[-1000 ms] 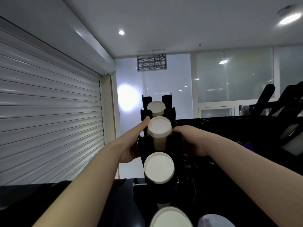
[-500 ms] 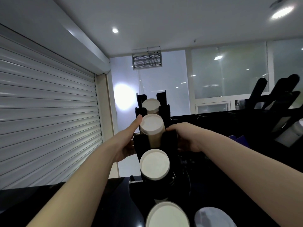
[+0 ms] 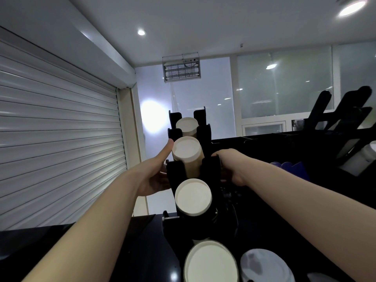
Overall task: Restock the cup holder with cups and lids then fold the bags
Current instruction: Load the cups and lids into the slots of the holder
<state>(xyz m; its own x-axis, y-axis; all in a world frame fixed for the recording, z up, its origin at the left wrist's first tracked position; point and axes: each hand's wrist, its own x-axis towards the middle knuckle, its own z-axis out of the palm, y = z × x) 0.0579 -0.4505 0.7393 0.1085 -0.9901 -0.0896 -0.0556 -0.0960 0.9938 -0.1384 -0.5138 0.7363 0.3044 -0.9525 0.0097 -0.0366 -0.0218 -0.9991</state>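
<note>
A black tiered cup holder [image 3: 205,137] stands in front of me with stacks of paper cups lying in its tiers, white bottoms facing me. The second cup stack [image 3: 187,151] sits tilted between two black side panels. My left hand [image 3: 154,176] holds it from the left, thumb straight up against its end and fingers hidden behind the left panel. From the right, my right hand [image 3: 230,165] curls in behind the right panel. Another cup stack [image 3: 186,125] lies above and a third [image 3: 192,197] below. A large cup stack [image 3: 210,263] and a translucent lid stack [image 3: 266,267] are nearest me.
The holder stands on a black counter [image 3: 126,251]. A white roller shutter [image 3: 57,139] fills the left side. A second black rack [image 3: 341,123] with white cups stands at the right, with something blue [image 3: 293,167] beside it. Glass partitions are behind.
Both hands stay at the second cup stack. The stack has tipped a little to the left, and the view has shifted slightly.
</note>
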